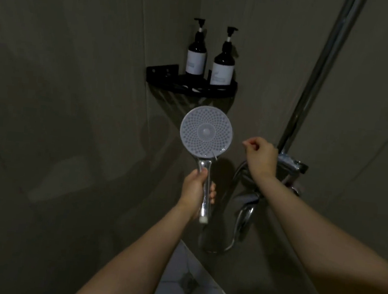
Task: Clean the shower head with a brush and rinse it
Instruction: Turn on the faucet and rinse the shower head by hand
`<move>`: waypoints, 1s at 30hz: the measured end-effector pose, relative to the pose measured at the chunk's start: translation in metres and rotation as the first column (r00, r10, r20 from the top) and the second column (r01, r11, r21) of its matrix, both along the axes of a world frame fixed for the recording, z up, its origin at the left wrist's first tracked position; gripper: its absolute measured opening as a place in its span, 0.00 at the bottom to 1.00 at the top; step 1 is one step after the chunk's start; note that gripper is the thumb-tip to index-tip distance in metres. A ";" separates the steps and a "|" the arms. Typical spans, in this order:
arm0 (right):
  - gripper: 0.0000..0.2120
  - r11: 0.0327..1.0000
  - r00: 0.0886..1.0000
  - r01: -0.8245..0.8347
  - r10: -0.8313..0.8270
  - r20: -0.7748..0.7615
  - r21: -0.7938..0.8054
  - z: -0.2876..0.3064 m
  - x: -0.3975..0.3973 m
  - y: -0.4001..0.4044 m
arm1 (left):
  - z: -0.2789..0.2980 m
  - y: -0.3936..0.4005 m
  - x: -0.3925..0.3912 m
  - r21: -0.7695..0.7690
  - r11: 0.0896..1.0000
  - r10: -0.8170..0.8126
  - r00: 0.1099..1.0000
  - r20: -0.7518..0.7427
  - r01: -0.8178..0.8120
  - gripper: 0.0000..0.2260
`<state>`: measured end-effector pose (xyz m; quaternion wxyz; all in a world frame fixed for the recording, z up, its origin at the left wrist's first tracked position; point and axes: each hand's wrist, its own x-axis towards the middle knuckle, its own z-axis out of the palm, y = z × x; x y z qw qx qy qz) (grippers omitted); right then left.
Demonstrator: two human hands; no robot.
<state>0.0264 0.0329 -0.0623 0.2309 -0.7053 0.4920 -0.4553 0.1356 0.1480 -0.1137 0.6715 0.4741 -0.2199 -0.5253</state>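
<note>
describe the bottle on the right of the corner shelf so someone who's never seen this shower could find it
Find the black shelf in the corner of the shower walls, above the shower head. Two dark pump bottles stand on it. Yours is the right bottle: it looks squatter and wider than the left bottle.

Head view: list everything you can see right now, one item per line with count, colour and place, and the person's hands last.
shower head: one, pale grey face with chrome handle, centre, face toward the camera
pump bottles: two, dark with white labels, standing on the corner shelf
corner shelf: one, black, fixed in the wall corner above the shower head
riser pipe: one, chrome, running up the right wall
mixer tap: one, chrome, right wall, behind the right hand
hose: one, chrome, looping below the tap
floor tiles: pale, bottom centre
brush: none visible
left hand: grips the shower head's handle
right hand: fingers curled, near the tap; too dim to tell whether it pinches anything
</note>
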 end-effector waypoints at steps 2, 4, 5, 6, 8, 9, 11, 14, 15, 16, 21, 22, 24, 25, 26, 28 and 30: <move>0.11 0.998 0.999 -0.023 0.024 -0.022 0.057 -0.022 -0.013 0.008 | -0.017 0.007 -0.010 0.047 0.999 -0.023 1.000 0.009 0.023 0.09; 0.16 0.985 0.999 -0.023 0.027 -0.019 0.168 -0.047 -0.020 0.015 | -0.035 0.013 -0.016 0.098 0.994 -0.046 0.999 0.025 0.043 0.09; 0.18 0.966 1.000 -0.026 0.024 0.012 0.256 -0.061 -0.022 0.017 | -0.044 0.015 -0.018 0.115 0.992 -0.048 0.999 0.022 0.046 0.09; 0.19 0.933 0.999 -0.031 0.013 0.052 0.358 -0.075 -0.023 0.017 | -0.054 0.017 -0.020 0.126 0.991 -0.044 0.999 0.012 0.042 0.09; 0.20 0.840 0.993 -0.018 -0.046 0.105 0.543 -0.104 -0.026 0.011 | -0.073 0.017 -0.022 0.133 0.991 -0.025 0.999 -0.019 0.028 0.09; 0.21 0.789 0.988 -0.005 -0.090 0.124 0.614 -0.118 -0.028 0.008 | -0.082 0.016 -0.022 0.132 0.991 -0.021 0.999 -0.033 0.026 0.08; 0.21 0.707 0.968 0.015 -0.188 0.167 0.707 -0.142 -0.031 0.004 | -0.099 0.013 -0.023 0.131 0.991 -0.029 0.999 -0.043 0.035 0.07; 0.20 0.674 0.931 0.053 -0.301 0.208 0.737 -0.173 -0.033 -0.003 | -0.127 0.006 -0.022 0.127 0.990 -0.060 0.998 -0.031 0.063 0.08; 0.19 0.678 0.915 0.065 -0.334 0.228 0.732 -0.181 -0.033 -0.008 | -0.137 0.003 -0.021 0.119 0.990 -0.068 0.997 -0.031 0.071 0.08; 0.17 0.688 0.899 0.065 -0.355 0.257 0.723 -0.188 -0.033 -0.012 | -0.148 -0.001 -0.020 0.108 0.991 -0.077 0.997 -0.031 0.080 0.08; 0.08 0.745 0.771 -0.240 -0.243 0.588 0.622 -0.211 -0.030 -0.020 | -0.211 -0.012 -0.018 0.038 0.994 -0.099 0.994 -0.039 0.100 0.08; 0.06 0.759 0.749 -0.281 -0.209 0.628 0.588 -0.213 -0.029 -0.021 | -0.226 -0.013 -0.019 0.026 0.995 -0.099 0.994 -0.044 0.100 0.08; 0.03 0.806 0.695 -0.318 -0.159 0.701 0.499 -0.214 -0.026 -0.025 | -0.254 -0.018 -0.020 0.012 0.994 -0.104 0.994 -0.042 0.105 0.09; 0.02 0.828 0.659 -0.336 -0.134 0.740 0.449 -0.214 -0.024 -0.027 | -0.268 -0.020 -0.021 0.006 0.994 -0.113 0.993 -0.037 0.113 0.09; 0.02 0.846 0.636 -0.347 -0.105 0.765 0.405 -0.215 -0.023 -0.029 | -0.280 -0.023 -0.023 -0.001 0.993 -0.122 0.992 -0.035 0.122 0.09; 0.03 0.873 0.633 -0.341 -0.062 0.772 0.350 -0.215 -0.020 -0.031 | -0.303 -0.030 -0.027 -0.020 0.990 -0.141 0.989 -0.043 0.141 0.09; 0.03 0.896 0.639 -0.315 -0.043 0.768 0.312 -0.217 -0.017 -0.030 | -0.325 -0.036 -0.032 -0.047 0.986 -0.161 0.985 -0.057 0.158 0.08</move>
